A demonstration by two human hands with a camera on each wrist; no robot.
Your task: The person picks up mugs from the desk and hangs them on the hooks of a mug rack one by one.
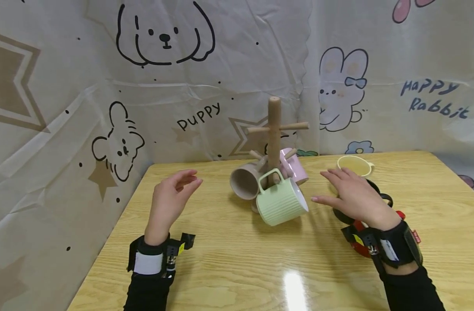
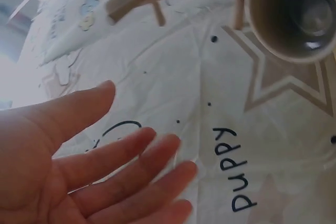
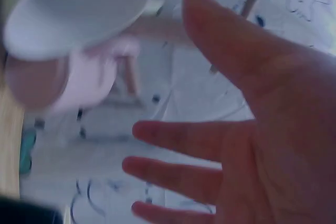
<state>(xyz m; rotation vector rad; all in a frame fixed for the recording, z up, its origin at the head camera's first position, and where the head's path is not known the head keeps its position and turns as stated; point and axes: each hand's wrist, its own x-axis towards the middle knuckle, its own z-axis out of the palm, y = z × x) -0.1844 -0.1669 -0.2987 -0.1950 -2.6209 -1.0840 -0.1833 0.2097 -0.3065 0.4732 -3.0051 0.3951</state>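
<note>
My left hand point(image 1: 170, 199) hovers over the left part of the table, fingers relaxed and holding nothing. On the other side, my right hand point(image 1: 355, 198) is spread with thumb toward the green mug point(image 1: 280, 206), apart from it. That ribbed mug hangs tilted by its handle from a low peg of the wooden mug tree point(image 1: 274, 119). A greyish-beige mug point(image 1: 244, 182) hangs to its left, its mouth also visible in the left wrist view. Behind, a pink mug point(image 1: 298, 169) hangs on the right side. Two bare pegs point(image 1: 297, 126) stick out near the top.
A yellow mug point(image 1: 354, 166) stands at the back right, beyond my right hand. Partly hidden beneath that hand are a black mug point(image 1: 342, 217) and a red object point(image 1: 361, 250). A printed cloth point(image 1: 229, 77) hangs behind and left of the wooden table point(image 1: 229, 268).
</note>
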